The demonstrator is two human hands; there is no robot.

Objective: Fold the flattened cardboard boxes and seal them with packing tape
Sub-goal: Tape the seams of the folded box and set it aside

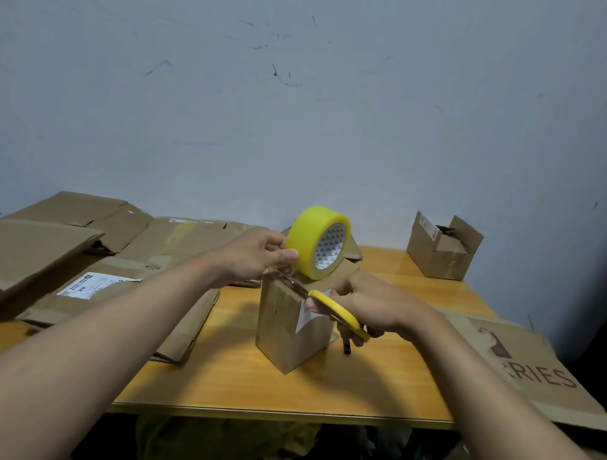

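A small folded cardboard box (288, 327) stands upright in the middle of the wooden table (261, 386). My left hand (250, 257) holds a yellow roll of packing tape (318, 242) just above the box's top, thumb against the roll. My right hand (365, 305) grips yellow-handled scissors (336, 312) at the box's upper right. Their metal blades (295, 285) point left, under the roll, along the box's top edge. Whether a strip of tape lies between the blades is unclear.
Several flattened cardboard boxes (63, 255) lie stacked across the table's left and back. Another flattened sheet with printed letters (534, 369) hangs over the right edge. A small box with open flaps (442, 248) sits at the back right by the wall.
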